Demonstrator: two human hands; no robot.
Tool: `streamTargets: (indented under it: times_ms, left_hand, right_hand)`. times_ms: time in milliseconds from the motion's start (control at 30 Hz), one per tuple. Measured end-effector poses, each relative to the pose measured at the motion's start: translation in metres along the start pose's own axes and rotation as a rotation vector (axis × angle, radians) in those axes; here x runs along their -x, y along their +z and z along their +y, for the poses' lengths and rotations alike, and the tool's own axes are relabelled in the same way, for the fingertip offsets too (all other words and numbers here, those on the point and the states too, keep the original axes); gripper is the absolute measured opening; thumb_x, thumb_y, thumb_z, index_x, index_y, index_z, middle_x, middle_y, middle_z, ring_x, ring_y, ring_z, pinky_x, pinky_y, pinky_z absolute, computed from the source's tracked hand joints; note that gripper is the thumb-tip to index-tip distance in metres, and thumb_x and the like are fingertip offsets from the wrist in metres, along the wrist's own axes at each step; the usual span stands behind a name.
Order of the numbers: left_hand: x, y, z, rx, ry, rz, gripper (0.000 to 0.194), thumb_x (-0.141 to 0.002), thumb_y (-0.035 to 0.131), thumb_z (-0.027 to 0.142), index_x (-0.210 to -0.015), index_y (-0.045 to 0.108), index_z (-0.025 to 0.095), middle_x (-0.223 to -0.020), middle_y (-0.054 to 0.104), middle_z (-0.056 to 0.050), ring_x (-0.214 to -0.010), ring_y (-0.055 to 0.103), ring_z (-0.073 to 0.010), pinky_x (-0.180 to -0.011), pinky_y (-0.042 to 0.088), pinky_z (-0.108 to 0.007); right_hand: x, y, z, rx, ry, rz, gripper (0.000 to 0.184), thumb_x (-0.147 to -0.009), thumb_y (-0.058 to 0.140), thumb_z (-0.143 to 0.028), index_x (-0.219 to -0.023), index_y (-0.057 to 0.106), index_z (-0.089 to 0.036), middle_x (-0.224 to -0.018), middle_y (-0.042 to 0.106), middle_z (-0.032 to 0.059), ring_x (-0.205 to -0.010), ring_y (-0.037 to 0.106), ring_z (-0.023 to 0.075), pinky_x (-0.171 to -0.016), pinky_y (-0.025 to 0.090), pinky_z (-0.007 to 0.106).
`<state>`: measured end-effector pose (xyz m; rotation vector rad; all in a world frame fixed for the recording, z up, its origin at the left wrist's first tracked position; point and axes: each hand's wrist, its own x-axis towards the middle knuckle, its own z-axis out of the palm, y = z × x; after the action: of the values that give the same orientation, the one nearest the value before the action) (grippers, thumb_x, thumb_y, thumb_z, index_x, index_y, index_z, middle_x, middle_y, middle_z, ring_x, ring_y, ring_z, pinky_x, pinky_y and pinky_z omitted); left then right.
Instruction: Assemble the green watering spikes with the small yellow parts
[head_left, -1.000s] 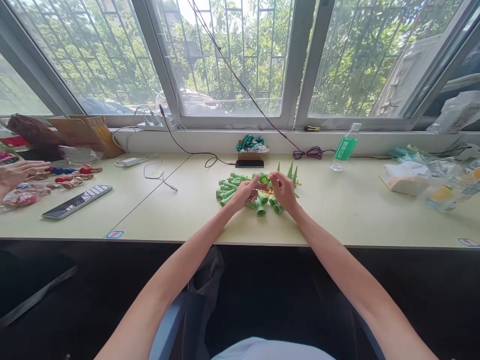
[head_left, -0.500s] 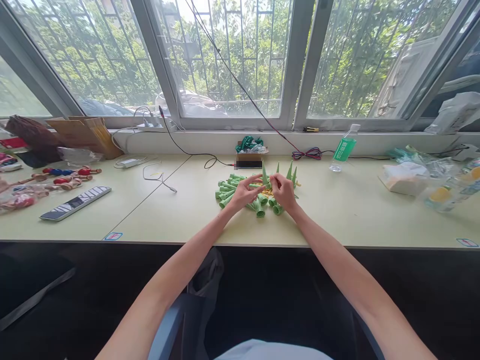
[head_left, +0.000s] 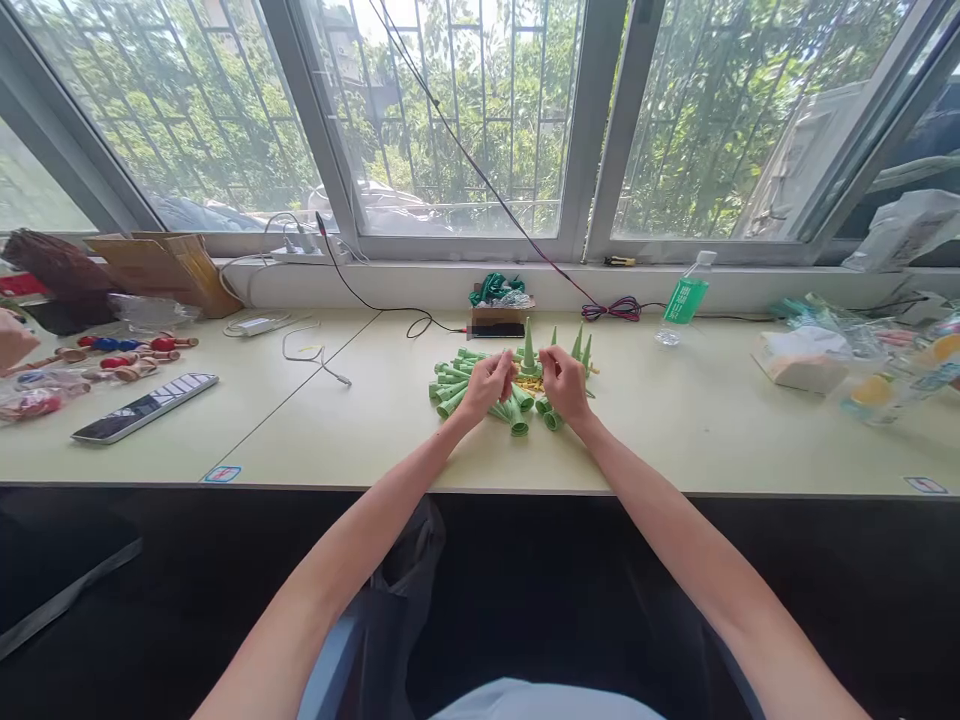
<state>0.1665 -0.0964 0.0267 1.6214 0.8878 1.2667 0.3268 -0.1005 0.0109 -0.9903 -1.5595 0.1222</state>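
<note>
Over a pile of green cones, my left hand is closed, thumb and fingers pressed together. Whatever it pinches, if anything, is too small to make out. My right hand is closed too, its fingers curled in a pinch with the contents hidden. Between the hands and slightly behind them, a green cone points straight up. More upright cones stand just beyond my right hand. Small yellow pieces lie among the cones, partly covered by my hands.
A phone and a small box stand behind the pile. At right are a bottle and a tissue pack. To the left lie a cable, a remote-like device, wooden toys and another person's hand.
My left fingers, stretched out beside the upright cone before, are drawn back and closed. The right hand stays nearly in place. Another person's hand has appeared at the left edge.
</note>
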Motion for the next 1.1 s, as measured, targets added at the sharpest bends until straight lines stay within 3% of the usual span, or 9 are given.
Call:
streamTargets:
  times_ms: [100, 233, 467, 833, 1100]
  left_hand:
    - [0.0014, -0.0011, 0.0034, 0.013, -0.099, -0.092, 0.073, -0.091, 0.037, 0.073, -0.054, 0.057, 0.014, -0.047, 0.051, -0.003, -0.035, 0.043, -0.0081, -0.035, 0.028, -0.022]
    - [0.0011, -0.0040, 0.0022, -0.019, -0.174, -0.170, 0.082, -0.089, 0.030, 0.077, -0.052, 0.063, 0.012, -0.051, 0.059, -0.008, -0.036, 0.044, -0.0085, -0.036, 0.027, -0.022]
    - [0.0001, -0.0078, 0.0000, -0.007, -0.218, -0.190, 0.078, -0.088, 0.039, 0.075, -0.064, 0.071, 0.009, -0.062, 0.068, -0.012, -0.040, 0.046, -0.0085, -0.039, 0.033, -0.022]
    - [0.0018, -0.0062, 0.0050, -0.018, -0.201, -0.174, 0.067, -0.079, 0.057, 0.075, -0.083, 0.076, 0.010, -0.065, 0.067, -0.008, -0.042, 0.046, -0.0089, -0.039, 0.034, -0.022]
    - [0.0026, -0.0030, -0.0001, 0.077, -0.198, -0.255, 0.091, -0.082, 0.027, 0.086, -0.087, 0.076, 0.010, -0.073, 0.070, -0.014, -0.047, 0.049, -0.0109, -0.041, 0.034, -0.022]
  right_hand:
    - [0.0000, 0.0003, -0.0008, -0.028, -0.064, -0.047, 0.036, -0.101, 0.042, -0.042, -0.077, 0.056, -0.020, -0.064, 0.051, -0.0006, -0.057, 0.042, 0.0127, -0.057, 0.034, 0.025]
    - [0.0007, 0.0013, -0.0008, -0.059, -0.116, -0.112, 0.033, -0.101, 0.042, -0.039, -0.080, 0.059, -0.019, -0.074, 0.058, 0.0024, -0.062, 0.046, 0.0133, -0.059, 0.036, 0.026]
    - [0.0007, 0.0008, 0.0041, -0.017, -0.159, -0.127, 0.032, -0.101, 0.041, -0.035, -0.079, 0.057, -0.019, -0.074, 0.057, 0.0028, -0.065, 0.048, 0.0148, -0.063, 0.036, 0.027]
    - [0.0005, 0.0017, 0.0071, 0.077, -0.195, -0.125, 0.031, -0.101, 0.039, -0.031, -0.073, 0.047, -0.021, -0.068, 0.050, 0.0007, -0.062, 0.042, 0.0148, -0.061, 0.032, 0.027]
    - [0.0017, 0.0051, 0.0014, 0.010, -0.144, -0.101, 0.029, -0.100, 0.040, -0.033, -0.078, 0.053, -0.020, -0.073, 0.058, 0.0029, -0.066, 0.049, 0.0159, -0.065, 0.038, 0.027]
